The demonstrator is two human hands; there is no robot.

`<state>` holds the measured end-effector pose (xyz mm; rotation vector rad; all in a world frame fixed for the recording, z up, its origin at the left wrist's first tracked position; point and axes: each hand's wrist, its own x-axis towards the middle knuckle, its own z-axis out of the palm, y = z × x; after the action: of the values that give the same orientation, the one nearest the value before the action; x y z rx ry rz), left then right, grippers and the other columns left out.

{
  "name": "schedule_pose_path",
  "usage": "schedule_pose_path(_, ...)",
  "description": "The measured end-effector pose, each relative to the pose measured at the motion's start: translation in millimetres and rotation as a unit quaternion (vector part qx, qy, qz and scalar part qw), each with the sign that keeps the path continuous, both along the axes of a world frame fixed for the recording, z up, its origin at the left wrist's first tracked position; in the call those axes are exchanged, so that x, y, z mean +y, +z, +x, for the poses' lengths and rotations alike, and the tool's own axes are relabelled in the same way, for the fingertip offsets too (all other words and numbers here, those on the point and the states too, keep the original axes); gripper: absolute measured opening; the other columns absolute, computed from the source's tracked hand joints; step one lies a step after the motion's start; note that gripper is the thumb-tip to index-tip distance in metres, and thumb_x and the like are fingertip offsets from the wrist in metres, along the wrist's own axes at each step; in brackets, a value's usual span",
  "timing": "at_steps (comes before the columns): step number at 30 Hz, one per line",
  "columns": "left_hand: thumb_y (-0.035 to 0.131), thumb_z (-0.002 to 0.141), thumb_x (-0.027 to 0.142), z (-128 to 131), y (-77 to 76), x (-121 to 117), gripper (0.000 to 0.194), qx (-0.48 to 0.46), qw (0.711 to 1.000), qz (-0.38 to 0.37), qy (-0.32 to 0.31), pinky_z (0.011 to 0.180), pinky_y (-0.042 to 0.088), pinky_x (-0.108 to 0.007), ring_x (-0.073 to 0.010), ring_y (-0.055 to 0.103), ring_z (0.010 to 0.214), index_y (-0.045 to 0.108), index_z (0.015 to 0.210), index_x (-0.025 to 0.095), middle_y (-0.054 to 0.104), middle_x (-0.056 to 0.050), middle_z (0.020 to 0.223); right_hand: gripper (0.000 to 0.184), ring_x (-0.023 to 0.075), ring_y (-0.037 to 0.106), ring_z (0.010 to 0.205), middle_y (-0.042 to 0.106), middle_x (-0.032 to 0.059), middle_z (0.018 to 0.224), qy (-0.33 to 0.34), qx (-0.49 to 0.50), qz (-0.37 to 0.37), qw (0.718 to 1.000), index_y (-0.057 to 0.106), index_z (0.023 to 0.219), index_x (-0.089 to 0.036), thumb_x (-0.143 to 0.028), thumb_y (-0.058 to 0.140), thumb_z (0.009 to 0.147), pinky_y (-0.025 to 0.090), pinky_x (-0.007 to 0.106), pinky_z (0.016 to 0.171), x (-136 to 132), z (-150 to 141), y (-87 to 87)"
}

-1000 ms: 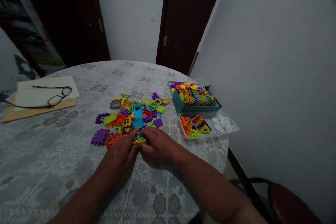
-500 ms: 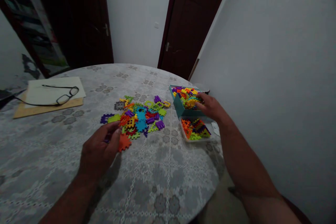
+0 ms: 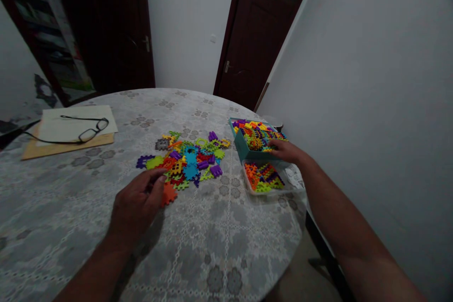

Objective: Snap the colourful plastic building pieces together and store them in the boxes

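Note:
My right hand (image 3: 287, 151) reaches into the teal box (image 3: 244, 148) at the right, which is packed with colourful plastic building pieces. Its fingers are drawn together low at the box's near side, and what lies at their tips is hidden. My left hand (image 3: 138, 200) rests near the table at the left edge of a loose pile of interlocking plastic pieces (image 3: 191, 170). Its thumb and fingers are curled towards each other, with something dark and indistinct between them. Just beside the left thumb lies an orange toothed piece (image 3: 169, 194).
A clear plastic tub (image 3: 264, 192) of orange, green and dark pieces stands in front of the box. Eyeglasses (image 3: 88, 135) lie on paper and a board (image 3: 71, 152) at the left. The round table (image 3: 198, 255) has a patterned cloth; a wall is close on the right.
My right hand has lowered from above the teal box into its near side; the yellow piece by its fingers no longer shows plainly. The left hand stays beside the pile. The view has tilted slightly up.

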<state>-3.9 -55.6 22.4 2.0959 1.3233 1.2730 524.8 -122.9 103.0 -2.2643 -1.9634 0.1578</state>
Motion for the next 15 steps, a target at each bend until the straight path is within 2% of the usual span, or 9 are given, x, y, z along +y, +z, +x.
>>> schedule_pose_path(5, 0.059, 0.103, 0.048, -2, 4.3, -1, 0.027, -0.007, 1.0, -0.01, 0.013, 0.085, 0.065, -0.037, -0.0244, 0.079, 0.084, 0.078, 0.112, 0.031, 0.086, -0.002, 0.109, 0.033, 0.0246, 0.074, 0.107, 0.083, 0.0125, 0.12, -0.011, -0.011, -0.014, 1.0, 0.082, 0.121, -0.015, -0.019, 0.07, 0.091, 0.056, 0.032, 0.095, -1, -6, -5.1)
schedule_pose_path(10, 0.059, 0.101, 0.049, -5, 3.9, 3, 0.029, -0.015, 0.999, -0.019, 0.029, 0.081, 0.063, -0.036, -0.024, 0.077, 0.082, 0.079, 0.111, 0.03, 0.085, -0.001, 0.105, 0.033, 0.027, 0.074, 0.117, 0.081, 0.0166, 0.131, -0.022, -0.042, -0.007, 0.999, 0.081, 0.126, -0.012, -0.023, 0.067, 0.097, 0.054, 0.035, 0.105, -8, -16, -7.9)
schedule_pose_path(13, 0.061, 0.101, 0.048, -8, 4.4, 6, 0.03, -0.029, 0.997, -0.022, 0.074, 0.089, 0.063, -0.037, -0.0249, 0.078, 0.091, 0.079, 0.114, 0.028, 0.084, -0.002, 0.108, 0.033, 0.0293, 0.074, 0.119, 0.081, 0.0183, 0.13, -0.023, -0.058, -0.009, 0.998, 0.081, 0.126, -0.012, -0.022, 0.065, 0.098, 0.054, 0.038, 0.106, -17, -23, -8.2)
schedule_pose_path(15, 0.061, 0.101, 0.046, -11, 4.8, 9, 0.03, -0.046, 0.992, -0.024, 0.112, 0.096, 0.063, -0.039, -0.0258, 0.078, 0.099, 0.078, 0.115, 0.026, 0.083, -0.004, 0.112, 0.033, 0.0322, 0.074, 0.121, 0.08, 0.0203, 0.13, -0.026, -0.08, 0.017, 0.996, 0.081, 0.125, -0.012, -0.023, 0.063, 0.098, 0.055, 0.042, 0.108, -24, -31, -10.1)
